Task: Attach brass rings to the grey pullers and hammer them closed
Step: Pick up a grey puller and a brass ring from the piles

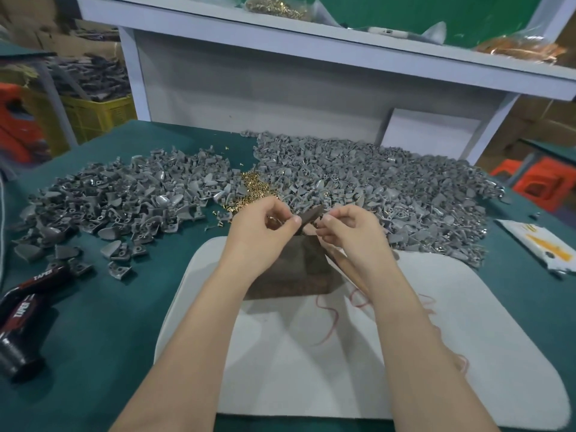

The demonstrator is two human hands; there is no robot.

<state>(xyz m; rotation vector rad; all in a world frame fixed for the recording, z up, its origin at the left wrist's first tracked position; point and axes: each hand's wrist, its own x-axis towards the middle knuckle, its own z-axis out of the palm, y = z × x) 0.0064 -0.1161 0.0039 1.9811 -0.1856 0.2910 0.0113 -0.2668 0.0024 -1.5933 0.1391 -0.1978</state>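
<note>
My left hand (261,222) pinches a grey puller (311,213) between thumb and fingers, above a dark brown block (290,272). My right hand (349,227) is close beside it, fingers curled and pinching something small at the puller's edge; what it holds is too small to make out. A little heap of brass rings (254,188) lies just beyond my left hand. Grey pullers fill a big pile on the left (124,201) and a bigger one on the right (374,179). A wooden handle (349,266) pokes out beneath my right wrist.
The block stands on a white mat (467,338) on the green table (109,322). Black cans (25,310) lie at the left edge. A white and yellow packet (542,244) sits at the right. A white shelf unit (280,73) rises behind the piles.
</note>
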